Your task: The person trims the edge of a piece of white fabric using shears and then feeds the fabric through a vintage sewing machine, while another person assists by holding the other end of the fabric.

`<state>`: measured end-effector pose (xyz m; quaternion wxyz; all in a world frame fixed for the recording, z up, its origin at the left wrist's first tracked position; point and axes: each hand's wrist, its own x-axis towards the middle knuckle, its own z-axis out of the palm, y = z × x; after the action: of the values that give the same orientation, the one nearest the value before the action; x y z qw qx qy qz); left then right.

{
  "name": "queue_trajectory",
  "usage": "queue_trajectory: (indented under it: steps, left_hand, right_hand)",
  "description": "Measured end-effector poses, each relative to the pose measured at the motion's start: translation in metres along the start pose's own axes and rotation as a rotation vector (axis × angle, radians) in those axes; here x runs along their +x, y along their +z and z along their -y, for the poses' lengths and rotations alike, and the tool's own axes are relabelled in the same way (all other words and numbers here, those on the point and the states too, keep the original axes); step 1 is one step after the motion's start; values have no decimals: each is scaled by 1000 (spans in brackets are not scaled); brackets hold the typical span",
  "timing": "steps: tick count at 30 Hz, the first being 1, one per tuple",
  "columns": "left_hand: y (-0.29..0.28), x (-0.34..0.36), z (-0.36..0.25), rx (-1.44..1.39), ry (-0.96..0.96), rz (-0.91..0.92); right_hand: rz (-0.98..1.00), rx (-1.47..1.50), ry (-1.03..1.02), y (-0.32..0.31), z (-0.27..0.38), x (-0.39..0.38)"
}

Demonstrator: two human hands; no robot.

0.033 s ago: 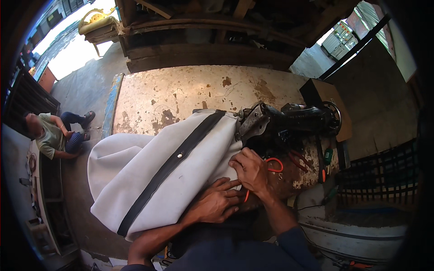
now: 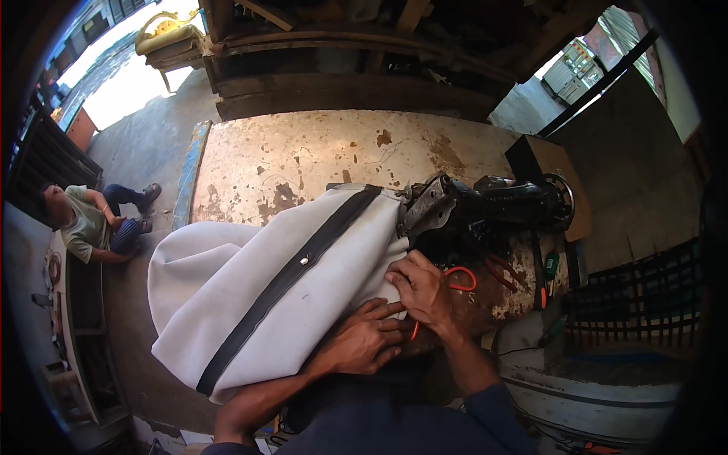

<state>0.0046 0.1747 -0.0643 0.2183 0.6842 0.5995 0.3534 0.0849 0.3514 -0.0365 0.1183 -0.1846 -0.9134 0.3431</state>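
Note:
A large piece of white fabric [image 2: 334, 303], like a cover turned partly inside out, spreads over the table's near left. A dark zipper strip [image 2: 258, 322] with a small shiny pull runs along it. Its right end lies at the needle end of a black sewing machine [image 2: 508, 201]. My right hand [image 2: 421, 288] pinches the fabric's near edge just below the machine head. Close against it, my left hand [image 2: 364, 337] holds the same edge, its fingers bent and partly hiding the cloth. Orange-handled scissors [image 2: 460, 288] lie beside my right hand, partly covered.
The worn, stained table [image 2: 303, 148] extends behind the fabric. Red-handled pliers [image 2: 502, 273] and a green-handled tool [image 2: 551, 264] lie right of the machine, before a cardboard box [image 2: 561, 163]. A person [image 2: 91, 220] sits low at the left.
Both hands and the fabric keep their places. The whole view has shifted very slightly, and the seated person's head has turned a little.

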Motion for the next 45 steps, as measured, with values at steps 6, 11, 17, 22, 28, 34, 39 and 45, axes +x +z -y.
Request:
queue_trajectory:
  steps: [6, 11, 17, 22, 28, 34, 39, 45]
  left_hand:
    - [4, -1, 4, -143, -2, -102]
    - [-9, 10, -8, -426, -297, -279]
    - [-2, 63, 5, 12, -568, -305]
    - [13, 63, 18, 115, -523, -374]
    - [7, 46, 13, 40, -541, -496]
    - [11, 46, 11, -42, -535, -591]
    - [15, 50, 12, -33, -543, -620]
    - [19, 47, 17, -44, -505, -622]
  right_hand:
    - [-53, 472, 153, -9, -27, -27]
    - [-242, -434, 170, -63, -79, -49]
    - [105, -496, 369, -149, -118, -63]
    - [159, -520, 329, -168, -120, -68]
    - [-6, -542, 377, -127, -96, -88]
    - [108, 767, 674, -82, -37, -137]
    - [372, 1032, 800, -42, 6, -133]
    - [313, 1055, 841, -26, 1, -123]
